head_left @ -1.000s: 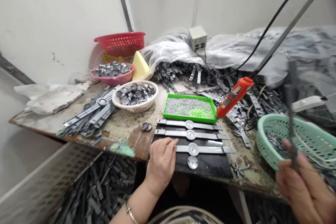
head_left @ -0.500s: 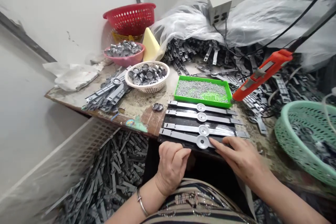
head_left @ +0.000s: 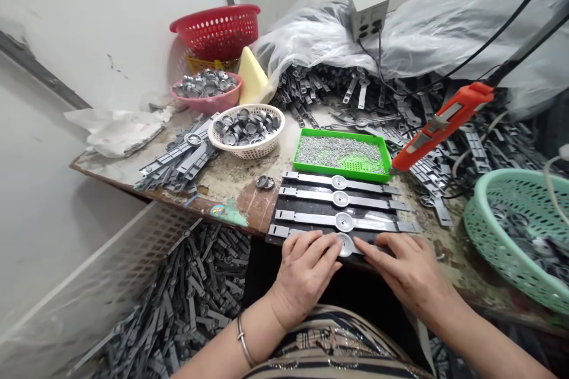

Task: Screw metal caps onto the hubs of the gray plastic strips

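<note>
Four grey plastic strips, each with a round dish in its middle, lie in rows on a black board (head_left: 311, 205). The nearest watch-shaped strip (head_left: 345, 245) is at the board's front edge. My left hand (head_left: 304, 275) has its fingers closed over this strip, just left of its dish, hiding part of it. At the right of the dish, my right hand (head_left: 406, 266) grips the same strip between forefinger and thumb, covering its right end. Behind it are the second strip (head_left: 344, 222), the third strip (head_left: 341, 198) and the farthest strip (head_left: 339, 182).
A green tray (head_left: 297, 160) of small metal pieces stands behind the board. An orange electric screwdriver (head_left: 444, 124) hangs at the right. A white basket (head_left: 254, 151) of round parts, a pale green basket (head_left: 484, 231) and loose strips (head_left: 178, 157) surround the work.
My left hand has moved up and right from the table edge onto the nearest strip, its fist loosening. My right hand has stayed at the strip's right part.
</note>
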{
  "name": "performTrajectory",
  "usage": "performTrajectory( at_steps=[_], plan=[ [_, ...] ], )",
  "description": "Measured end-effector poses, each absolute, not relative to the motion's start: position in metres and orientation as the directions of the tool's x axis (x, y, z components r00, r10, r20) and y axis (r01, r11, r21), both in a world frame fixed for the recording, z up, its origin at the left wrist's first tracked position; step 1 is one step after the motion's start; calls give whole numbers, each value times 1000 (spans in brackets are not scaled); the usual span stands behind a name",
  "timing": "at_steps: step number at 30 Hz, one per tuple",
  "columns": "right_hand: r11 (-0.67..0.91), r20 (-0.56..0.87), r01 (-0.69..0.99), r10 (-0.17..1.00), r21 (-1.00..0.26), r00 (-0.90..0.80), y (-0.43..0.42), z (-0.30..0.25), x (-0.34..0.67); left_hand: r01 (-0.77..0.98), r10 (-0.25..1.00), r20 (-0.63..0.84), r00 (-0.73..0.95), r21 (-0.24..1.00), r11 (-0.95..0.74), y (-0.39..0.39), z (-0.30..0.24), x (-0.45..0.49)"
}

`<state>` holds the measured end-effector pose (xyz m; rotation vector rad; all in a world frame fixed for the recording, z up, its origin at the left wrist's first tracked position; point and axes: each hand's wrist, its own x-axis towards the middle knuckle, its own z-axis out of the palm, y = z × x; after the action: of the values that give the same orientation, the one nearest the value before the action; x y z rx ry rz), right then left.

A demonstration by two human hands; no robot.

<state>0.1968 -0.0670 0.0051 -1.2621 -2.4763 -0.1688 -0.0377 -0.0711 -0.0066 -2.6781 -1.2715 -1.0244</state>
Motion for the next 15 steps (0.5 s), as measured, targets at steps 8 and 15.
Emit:
performTrajectory(
  at_steps=[8,15],
  plan=[
    [555,325,829,798,-71,-507,-67,6,199,699,708,528,469,267,-663,-68,-5,-35],
    [522,322,847,823,-100,-469,-69,2,191,683,699,539,469,279,-674,-64,-4,-31]
  ],
)
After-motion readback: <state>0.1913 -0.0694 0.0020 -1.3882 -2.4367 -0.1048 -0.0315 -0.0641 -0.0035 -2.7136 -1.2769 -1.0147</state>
